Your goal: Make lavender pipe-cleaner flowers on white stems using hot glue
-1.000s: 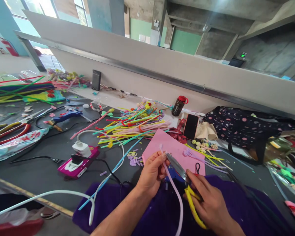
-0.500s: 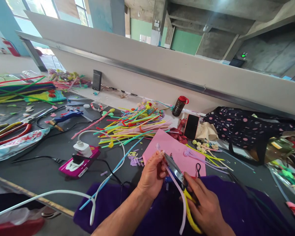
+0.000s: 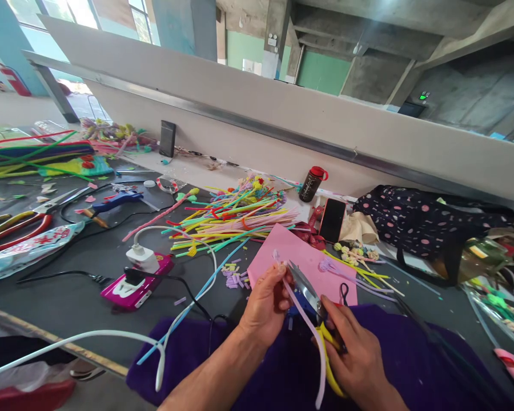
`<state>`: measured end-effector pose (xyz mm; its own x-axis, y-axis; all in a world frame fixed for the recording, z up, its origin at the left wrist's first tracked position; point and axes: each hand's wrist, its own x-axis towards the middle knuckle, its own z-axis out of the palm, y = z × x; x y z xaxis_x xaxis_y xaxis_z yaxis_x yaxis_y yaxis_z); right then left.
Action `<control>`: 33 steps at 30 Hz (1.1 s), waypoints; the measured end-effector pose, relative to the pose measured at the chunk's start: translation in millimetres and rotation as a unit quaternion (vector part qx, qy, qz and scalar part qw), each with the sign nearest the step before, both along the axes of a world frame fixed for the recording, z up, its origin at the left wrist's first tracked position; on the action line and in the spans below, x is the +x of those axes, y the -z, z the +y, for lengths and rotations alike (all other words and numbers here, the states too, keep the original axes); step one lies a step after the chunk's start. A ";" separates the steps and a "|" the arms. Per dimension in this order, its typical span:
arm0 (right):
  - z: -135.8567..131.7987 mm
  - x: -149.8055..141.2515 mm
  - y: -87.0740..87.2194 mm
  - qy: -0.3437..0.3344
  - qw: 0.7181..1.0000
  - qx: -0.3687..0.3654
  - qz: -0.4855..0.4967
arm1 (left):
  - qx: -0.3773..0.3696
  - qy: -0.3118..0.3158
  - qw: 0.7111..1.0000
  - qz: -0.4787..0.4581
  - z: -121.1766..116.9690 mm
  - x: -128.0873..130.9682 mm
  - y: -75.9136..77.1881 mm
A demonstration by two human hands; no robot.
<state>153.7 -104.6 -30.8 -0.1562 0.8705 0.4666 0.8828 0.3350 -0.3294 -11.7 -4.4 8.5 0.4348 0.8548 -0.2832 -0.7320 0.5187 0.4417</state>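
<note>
My left hand (image 3: 265, 299) pinches a pale lilac pipe cleaner (image 3: 309, 325) near its top, and its long end hangs down past my right hand. A small lilac tuft (image 3: 276, 256) shows just above the left fingertips. My right hand (image 3: 351, 342) grips yellow-handled scissors (image 3: 306, 288), whose metal blades point up toward the left fingers, beside the pipe cleaner. Whether the blades touch it I cannot tell. Beneath both hands lies a pink sheet (image 3: 265, 251) bearing some lilac pieces (image 3: 325, 265). Short cut lilac bits (image 3: 236, 278) are heaped left of the sheet.
A bundle of coloured pipe cleaners (image 3: 235, 222) lies behind the sheet. To the left are a magenta power strip (image 3: 152, 288) with cables and large red-handled scissors (image 3: 25, 234). A phone (image 3: 333, 220), a dark bottle (image 3: 312, 185) and a patterned bag (image 3: 432, 222) stand along the back right.
The scissors' blades look slightly more parted and have shifted a little within the right hand. My left hand keeps its pinch on the pipe cleaner; the view has moved slightly.
</note>
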 end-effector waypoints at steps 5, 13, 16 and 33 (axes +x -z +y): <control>2.4 -3.5 -2.4 0.013 1.000 0.018 -0.018 | -0.029 0.008 1.000 0.004 -1.2 0.0 1.4; 2.0 -1.1 -1.1 0.017 0.999 0.024 -0.044 | -0.014 0.018 1.000 0.009 -1.3 1.2 2.0; 1.9 -0.7 -0.9 0.025 0.998 0.029 -0.049 | -0.003 0.022 1.000 0.014 -1.4 1.1 1.3; 1.6 1.4 0.5 0.002 0.998 0.044 -0.047 | 0.023 0.040 0.999 0.026 -1.5 0.2 -0.4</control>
<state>155.1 -102.9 -31.4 -0.1984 0.8272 0.5257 0.9098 0.3549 -0.2150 -11.6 -5.9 8.9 0.4878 0.8307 -0.2682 -0.6640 0.5526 0.5038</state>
